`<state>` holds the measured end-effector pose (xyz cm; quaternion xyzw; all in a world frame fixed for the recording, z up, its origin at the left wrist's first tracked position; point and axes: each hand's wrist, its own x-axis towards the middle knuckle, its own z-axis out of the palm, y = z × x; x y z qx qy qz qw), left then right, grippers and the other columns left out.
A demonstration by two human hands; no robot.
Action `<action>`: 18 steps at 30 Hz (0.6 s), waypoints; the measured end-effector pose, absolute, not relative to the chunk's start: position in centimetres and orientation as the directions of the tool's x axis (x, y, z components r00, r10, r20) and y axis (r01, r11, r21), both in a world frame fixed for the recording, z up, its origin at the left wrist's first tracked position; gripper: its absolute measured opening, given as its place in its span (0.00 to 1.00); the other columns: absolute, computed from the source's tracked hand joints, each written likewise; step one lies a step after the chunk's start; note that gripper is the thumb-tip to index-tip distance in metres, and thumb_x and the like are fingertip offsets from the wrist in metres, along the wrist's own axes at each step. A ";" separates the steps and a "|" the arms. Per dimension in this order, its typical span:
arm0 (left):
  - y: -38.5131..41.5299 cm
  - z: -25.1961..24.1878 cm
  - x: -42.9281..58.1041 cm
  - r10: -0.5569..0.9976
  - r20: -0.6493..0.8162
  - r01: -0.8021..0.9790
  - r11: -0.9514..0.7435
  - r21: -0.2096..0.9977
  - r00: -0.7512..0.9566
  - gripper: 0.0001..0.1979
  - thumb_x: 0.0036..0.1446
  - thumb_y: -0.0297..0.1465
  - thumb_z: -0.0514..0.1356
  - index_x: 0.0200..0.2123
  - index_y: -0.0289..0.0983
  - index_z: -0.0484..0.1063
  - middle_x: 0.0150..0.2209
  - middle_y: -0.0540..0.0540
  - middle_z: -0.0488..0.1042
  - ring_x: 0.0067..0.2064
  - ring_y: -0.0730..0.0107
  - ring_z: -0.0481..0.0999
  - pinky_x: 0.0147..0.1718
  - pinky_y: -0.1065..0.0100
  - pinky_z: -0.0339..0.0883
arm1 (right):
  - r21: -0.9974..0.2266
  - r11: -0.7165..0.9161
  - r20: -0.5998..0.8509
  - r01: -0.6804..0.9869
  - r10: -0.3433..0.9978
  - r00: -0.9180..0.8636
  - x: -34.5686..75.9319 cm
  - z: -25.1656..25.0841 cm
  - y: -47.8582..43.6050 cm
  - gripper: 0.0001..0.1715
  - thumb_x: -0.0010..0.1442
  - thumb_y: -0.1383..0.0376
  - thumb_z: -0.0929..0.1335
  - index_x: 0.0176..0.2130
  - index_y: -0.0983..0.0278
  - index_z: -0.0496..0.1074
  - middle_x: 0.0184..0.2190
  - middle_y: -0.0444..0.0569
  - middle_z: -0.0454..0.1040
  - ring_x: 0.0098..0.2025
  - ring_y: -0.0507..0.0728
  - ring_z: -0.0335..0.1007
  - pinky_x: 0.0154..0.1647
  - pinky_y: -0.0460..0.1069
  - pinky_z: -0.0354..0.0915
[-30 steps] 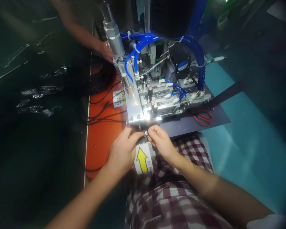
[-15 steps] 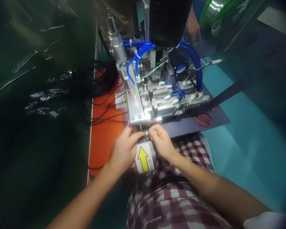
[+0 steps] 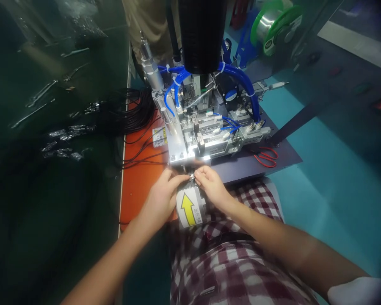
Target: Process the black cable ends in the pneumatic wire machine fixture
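Close to the front edge of a metal machine (image 3: 216,146), both of my hands meet over a small shiny metal piece (image 3: 192,176). My right hand (image 3: 212,185) has thumb and forefinger pinched at its right side. From the left, the thumb of my left hand (image 3: 163,192) reaches to the same piece; its other fingers curl down beside a block and are partly hidden. That block (image 3: 190,208) carries a white label with a yellow arrow pointing at the machine. What exactly the fingertips grip is too small to tell.
Red-handled scissors (image 3: 266,157) lie on the dark base plate at right. Black cables (image 3: 139,108) coil on the orange surface (image 3: 136,186). Blue air tubes (image 3: 241,76) arch over the machine. A green wire spool (image 3: 273,25) and a person's trousers (image 3: 152,25) appear behind.
The view has shifted slightly, so the machine appears a little further left. Both hands keep their places at the small metal piece. The person's hand behind the machine is out of sight.
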<state>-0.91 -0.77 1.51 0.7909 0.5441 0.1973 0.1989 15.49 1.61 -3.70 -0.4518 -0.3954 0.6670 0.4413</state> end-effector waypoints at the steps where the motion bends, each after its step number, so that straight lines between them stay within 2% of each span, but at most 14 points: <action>1: -1.1 1.7 -1.4 0.947 0.072 0.788 -0.301 0.537 0.313 0.15 0.61 0.25 0.48 0.47 0.36 0.71 0.43 0.42 0.71 0.43 0.64 0.74 0.41 0.64 0.71 | -0.927 -0.296 -0.252 -0.229 0.947 -0.202 15.5 -3.7 1.6 0.18 0.56 0.53 0.67 0.26 0.61 0.58 0.18 0.36 0.58 0.20 0.48 0.48 0.21 0.47 0.47; 4: -2.5 2.1 -3.2 0.970 0.004 0.819 -0.209 0.535 0.245 0.13 0.61 0.27 0.50 0.48 0.36 0.69 0.42 0.43 0.74 0.43 0.64 0.75 0.42 0.63 0.71 | -0.933 -0.288 -0.247 -0.214 0.948 -0.199 15.5 -3.6 1.6 0.18 0.57 0.55 0.67 0.25 0.61 0.58 0.18 0.36 0.57 0.19 0.48 0.48 0.21 0.46 0.47; 7: -2.8 2.5 -4.8 0.955 -0.010 0.841 -0.257 0.476 0.297 0.14 0.62 0.28 0.50 0.48 0.38 0.69 0.41 0.44 0.74 0.41 0.65 0.75 0.39 0.66 0.71 | -0.943 -0.275 -0.238 -0.186 0.951 -0.195 15.6 -3.4 1.6 0.17 0.58 0.56 0.66 0.25 0.61 0.58 0.18 0.37 0.57 0.20 0.48 0.49 0.22 0.47 0.48; 9: -2.2 2.8 -5.4 0.918 0.036 0.872 -0.388 0.298 0.396 0.15 0.62 0.26 0.48 0.47 0.37 0.71 0.39 0.43 0.75 0.39 0.63 0.74 0.35 0.65 0.70 | -0.953 -0.257 -0.226 -0.161 0.956 -0.186 15.7 -3.4 1.5 0.17 0.58 0.56 0.66 0.25 0.61 0.58 0.19 0.37 0.58 0.20 0.48 0.49 0.22 0.47 0.49; 12: -0.7 3.2 -5.4 0.824 0.056 0.826 -0.560 -0.064 0.563 0.16 0.61 0.22 0.47 0.40 0.35 0.74 0.36 0.40 0.75 0.36 0.59 0.72 0.31 0.62 0.65 | -0.968 -0.222 -0.200 -0.118 0.964 -0.172 15.8 -3.3 1.4 0.16 0.60 0.57 0.65 0.26 0.61 0.58 0.20 0.38 0.58 0.21 0.49 0.51 0.23 0.47 0.50; 14: -0.3 3.2 -4.9 0.789 0.028 0.781 -0.601 -0.171 0.614 0.16 0.59 0.20 0.47 0.37 0.33 0.75 0.36 0.39 0.75 0.34 0.59 0.71 0.29 0.61 0.64 | -0.974 -0.206 -0.188 -0.093 0.967 -0.172 15.9 -3.3 1.4 0.15 0.60 0.58 0.64 0.26 0.61 0.59 0.20 0.38 0.59 0.22 0.50 0.51 0.24 0.48 0.51; 16: -0.5 2.9 -4.1 0.800 0.026 0.791 -0.588 -0.169 0.600 0.15 0.58 0.19 0.47 0.37 0.32 0.74 0.37 0.37 0.75 0.34 0.60 0.71 0.28 0.62 0.65 | -0.977 -0.200 -0.184 -0.080 0.967 -0.178 16.0 -3.2 1.4 0.15 0.61 0.58 0.64 0.26 0.61 0.59 0.20 0.38 0.59 0.22 0.50 0.51 0.24 0.48 0.50; 18: -1.0 2.5 -3.1 0.832 0.073 0.835 -0.546 -0.070 0.550 0.16 0.58 0.19 0.47 0.43 0.31 0.72 0.41 0.37 0.74 0.36 0.61 0.71 0.30 0.64 0.67 | -0.977 -0.198 -0.181 -0.077 0.966 -0.184 16.0 -3.2 1.4 0.15 0.61 0.57 0.64 0.26 0.61 0.58 0.20 0.38 0.58 0.21 0.50 0.51 0.23 0.48 0.50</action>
